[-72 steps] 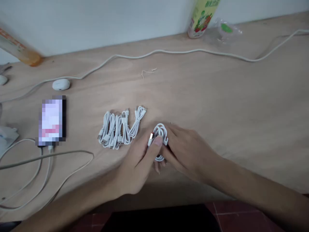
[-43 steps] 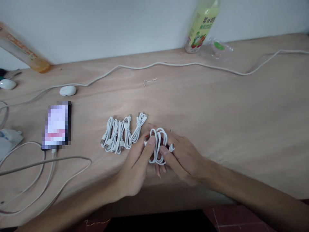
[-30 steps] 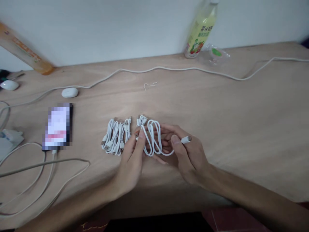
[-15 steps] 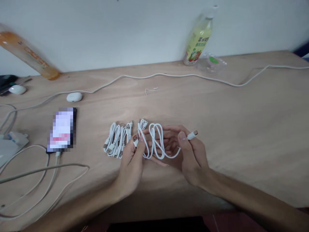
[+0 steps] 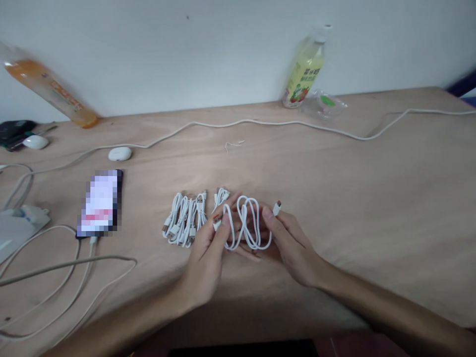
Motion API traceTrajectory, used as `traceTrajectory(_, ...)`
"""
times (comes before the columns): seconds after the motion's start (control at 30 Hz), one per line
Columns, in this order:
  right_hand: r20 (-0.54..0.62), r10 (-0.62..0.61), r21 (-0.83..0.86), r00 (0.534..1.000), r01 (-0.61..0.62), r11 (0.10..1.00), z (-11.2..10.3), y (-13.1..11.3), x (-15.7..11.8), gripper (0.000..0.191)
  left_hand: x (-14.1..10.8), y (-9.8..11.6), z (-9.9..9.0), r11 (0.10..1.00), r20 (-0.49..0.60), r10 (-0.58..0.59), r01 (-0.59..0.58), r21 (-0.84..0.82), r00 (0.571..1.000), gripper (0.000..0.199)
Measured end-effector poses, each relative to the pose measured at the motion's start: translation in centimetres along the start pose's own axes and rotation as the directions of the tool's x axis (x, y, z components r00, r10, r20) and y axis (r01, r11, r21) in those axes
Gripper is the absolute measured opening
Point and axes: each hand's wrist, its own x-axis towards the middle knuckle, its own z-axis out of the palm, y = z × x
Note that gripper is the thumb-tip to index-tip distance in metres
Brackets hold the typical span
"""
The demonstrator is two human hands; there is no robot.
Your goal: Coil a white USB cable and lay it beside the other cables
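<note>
Looped white cable pinched at both ends, left hand and right hand fingers clamped, beside bundled cables on table.

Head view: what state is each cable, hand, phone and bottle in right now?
Loose white cable: looped, held by both hands.
Left hand: pinching one plug end.
Right hand: pinching the other plug.
Bundled cables: coiled, lying on the table.
Phone: screen lit, cable plugged in.
Green bottle: upright, capped.

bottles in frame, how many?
2: a green-label bottle upright at the wall, back right; an orange bottle leaning on the wall, back left. None visibly hidden.
</note>
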Motion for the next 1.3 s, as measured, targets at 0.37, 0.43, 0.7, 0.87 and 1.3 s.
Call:
traceTrajectory(0.37,-0.065,-0.044,0.040,0.997,0.046,0.998,-0.2,0.4,-0.1,0.056,0.3,-0.3,-0.6,0.995,-0.051,0.082,-0.085,-0.060,0.995,0.062)
traceTrajectory(0.43,0.037,-0.102,-0.077,0.994,0.105,0.991,-0.1,-0.1,-0.4,0.049,-0.1,-0.2,-0.7,0.997,-0.063,0.074,-0.073,0.014,0.995,0.055)
traceTrajectory(0.7,0.199,-0.382,-0.522,0.902,0.428,0.738,-0.7,-0.1,-0.3,0.032,-0.7,0.1,-0.6,0.982,0.054,0.062,-0.070,0.175,0.997,0.043)
traceTrajectory(0.87,0.193,-0.358,-0.532,0.914,0.404,0.744,-0.9,0.2,-0.7,0.037,-0.5,-0.5,-0.8,0.999,0.205,-0.049,0.049,0.005,0.978,0.053)
traceTrajectory(1.3,0.346,-0.679,-0.574,0.648,0.719,0.393,0.4,1.1,-1.7,0.051,-1.7,-0.4,-1.3,0.926,0.220,0.046,-0.124,0.356,0.974,0.059)
